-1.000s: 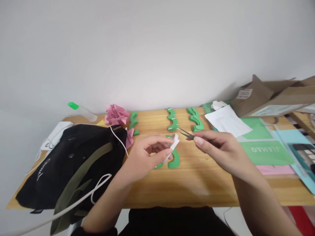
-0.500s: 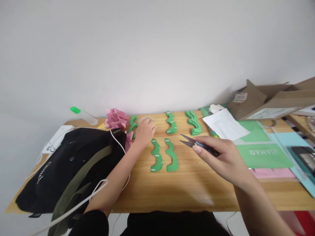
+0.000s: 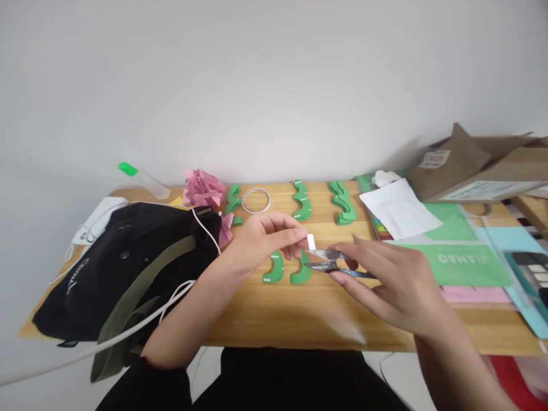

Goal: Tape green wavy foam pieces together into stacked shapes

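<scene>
My left hand [image 3: 272, 237] pinches a small white strip of tape [image 3: 311, 242] between thumb and fingers above the table. My right hand [image 3: 391, 279] grips dark thread snips [image 3: 323, 264], their blades apart and close below the strip. Under the hands lie two wavy green pieces, one on the left [image 3: 274, 269] and one on the right [image 3: 299, 276], both partly covered. Behind them rest another green piece [image 3: 303, 205] with white strips on it and a green stack [image 3: 343, 205]. A thin tape roll [image 3: 269, 201] lies flat beside more green pieces [image 3: 233, 202].
A black bag [image 3: 124, 268] with a white cable covers the table's left side, near a pink paper flower [image 3: 203, 188]. On the right are a white sheet [image 3: 400, 208], green packets [image 3: 462, 264] and an open cardboard box [image 3: 466, 165]. The wall stands behind.
My left hand has moved right and nearer from beside the tape roll, which now shows uncovered. A white strip now shows in its fingers. The snips are now beside that strip.
</scene>
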A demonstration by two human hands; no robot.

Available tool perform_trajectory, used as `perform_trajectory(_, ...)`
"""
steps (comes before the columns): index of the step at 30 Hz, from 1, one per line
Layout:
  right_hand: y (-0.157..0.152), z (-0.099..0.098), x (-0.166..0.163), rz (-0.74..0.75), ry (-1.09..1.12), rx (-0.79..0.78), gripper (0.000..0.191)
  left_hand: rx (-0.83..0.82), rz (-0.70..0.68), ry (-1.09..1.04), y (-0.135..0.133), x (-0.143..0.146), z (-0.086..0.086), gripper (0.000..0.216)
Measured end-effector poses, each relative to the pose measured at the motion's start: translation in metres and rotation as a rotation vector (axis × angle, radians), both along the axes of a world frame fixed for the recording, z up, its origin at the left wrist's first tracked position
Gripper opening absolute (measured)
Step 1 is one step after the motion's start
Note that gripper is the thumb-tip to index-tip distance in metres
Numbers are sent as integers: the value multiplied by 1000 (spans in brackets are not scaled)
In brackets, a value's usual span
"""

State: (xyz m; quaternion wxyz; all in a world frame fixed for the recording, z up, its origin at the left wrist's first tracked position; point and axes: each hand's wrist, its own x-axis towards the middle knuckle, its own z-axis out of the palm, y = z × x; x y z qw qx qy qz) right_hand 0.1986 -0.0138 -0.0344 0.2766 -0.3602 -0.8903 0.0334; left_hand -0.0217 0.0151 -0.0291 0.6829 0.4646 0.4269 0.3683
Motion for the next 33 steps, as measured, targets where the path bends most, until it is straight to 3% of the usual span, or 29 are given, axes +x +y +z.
perform_trajectory(24, 0, 0, 2, 3, 34, -65, 20, 78, 29, 136, -6, 1, 4, 9)
perform_trajectory(28, 1, -2, 4, 5, 127, -276, 18, 130, 104, 121, -6, 0, 5, 9)
perform_trajectory(33, 4, -13, -14, -214, 710, -706, 29, 110, 64, 117, -6, 5, 4, 8)
